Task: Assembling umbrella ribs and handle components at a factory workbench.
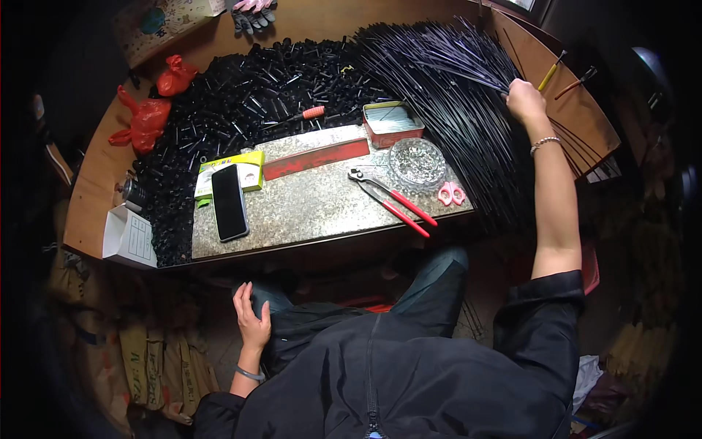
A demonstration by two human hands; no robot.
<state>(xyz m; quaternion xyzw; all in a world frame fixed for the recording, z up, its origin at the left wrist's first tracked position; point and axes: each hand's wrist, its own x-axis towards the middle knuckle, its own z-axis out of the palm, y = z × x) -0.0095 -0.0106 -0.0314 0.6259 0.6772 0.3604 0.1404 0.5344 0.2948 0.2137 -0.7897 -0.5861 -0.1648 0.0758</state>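
My right hand [525, 100] reaches to the far right of the table and is closed round the end of a bundle of long, thin black rods [461, 62]. From my fist the bundle fans out leftward over a thick heap of similar rods [468, 139]. My left hand [252, 320] hangs beside my left thigh, below the table's front edge, fingers apart and nothing in it. Pliers with red handles [398, 205] lie on the speckled stone slab [307, 205] between the hands. Near them stand a clear glass dish [417, 164] and pink-handled scissors [451, 193].
Short black tubes [256, 91] cover the table's back and left. On the slab are a phone [229, 203], a yellow-green box [252, 172], a red bar [316, 159] and a red tin [395, 135]. Red plastic bags [146, 121] lie left. Two tools lean at the right wooden edge [596, 121].
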